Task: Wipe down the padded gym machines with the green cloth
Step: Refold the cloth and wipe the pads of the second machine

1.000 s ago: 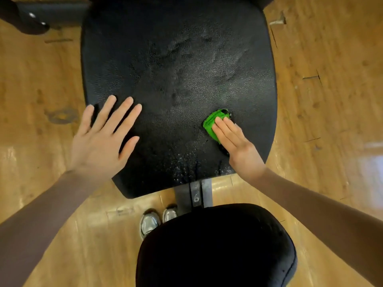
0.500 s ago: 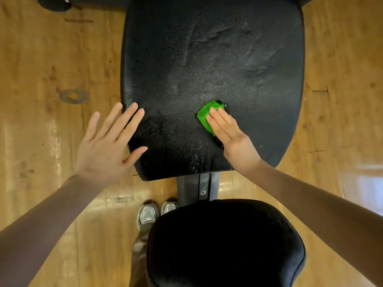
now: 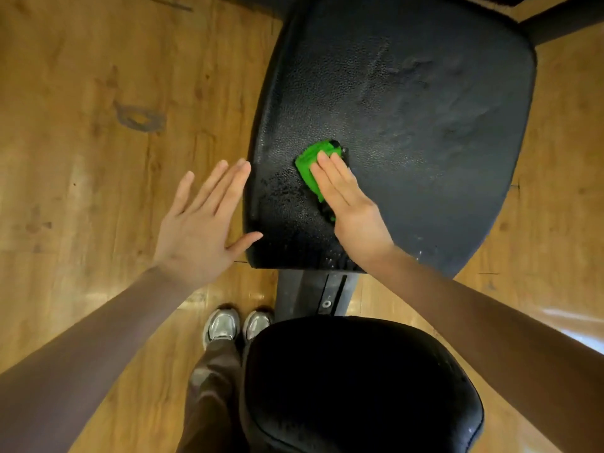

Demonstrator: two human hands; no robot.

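Observation:
A large black padded seat fills the upper middle of the head view, its near part speckled with wet drops. My right hand lies flat with straight fingers on a bunched green cloth, pressing it onto the pad near its left side. Only the cloth's left and far edges show past my fingers. My left hand is spread flat beside the pad's left edge, thumb tip touching the pad's near left corner.
A second rounded black pad sits close below, joined by a dark metal bar. Wooden floor surrounds the machine. My shoes and trouser leg stand left of the near pad. A dark frame tube is at top right.
My right hand has slid the green cloth leftward across the pad. My left hand has come off the pad's surface to its left edge. The view has shifted left.

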